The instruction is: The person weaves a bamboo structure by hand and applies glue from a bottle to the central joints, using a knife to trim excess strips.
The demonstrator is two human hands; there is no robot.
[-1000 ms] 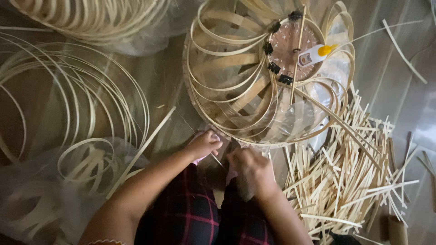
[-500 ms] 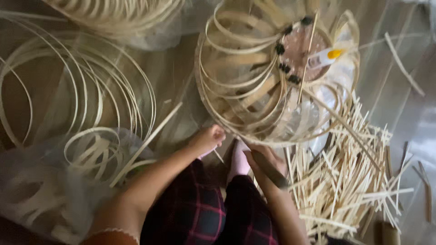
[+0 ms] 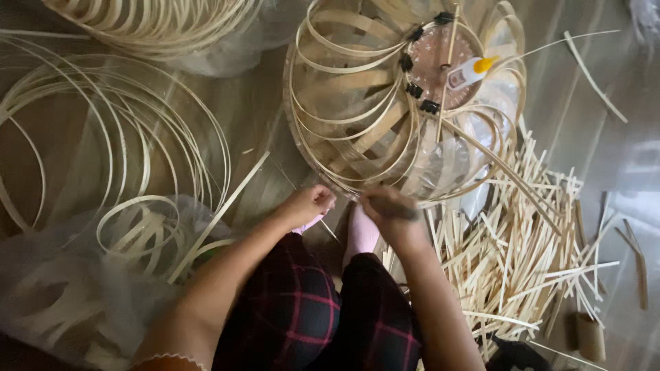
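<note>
Two hands at the near rim of a round bamboo-strip frame (image 3: 385,130), standing on the floor (image 3: 591,137) just beyond the knees. Left hand (image 3: 306,205) curled narrow, fingertips pinched on a thin bamboo sliver (image 3: 323,223) slanting toward the near right. Right hand (image 3: 392,213) likewise closed, knuckles up, pressed against the frame's lower edge; whether anything is gripped inside, cannot tell. Both hands just beside each other, touching or nearly touching the frame's near rim, with a foot in a pale sock (image 3: 361,233) between them and plaid trousers (image 3: 309,309) below.

Inside the frame: curved strips looping around a clear round disc (image 3: 440,62) at the far right, ringed by small black clips (image 3: 412,89), with a small white bottle with a yellow cap (image 3: 467,72) lying across it.

Left of the frame: large loose bamboo hoops (image 3: 103,137) spread flat, and nearer, a clear plastic bag (image 3: 75,275) holding smaller coiled strips (image 3: 137,230). Far left: another bundle of coiled strips (image 3: 151,20), partly in plastic.

Right of the hands: heap of short cut bamboo sticks (image 3: 522,240), fanned over the floor, with a small cardboard tube (image 3: 590,336) at the near right edge.
</note>
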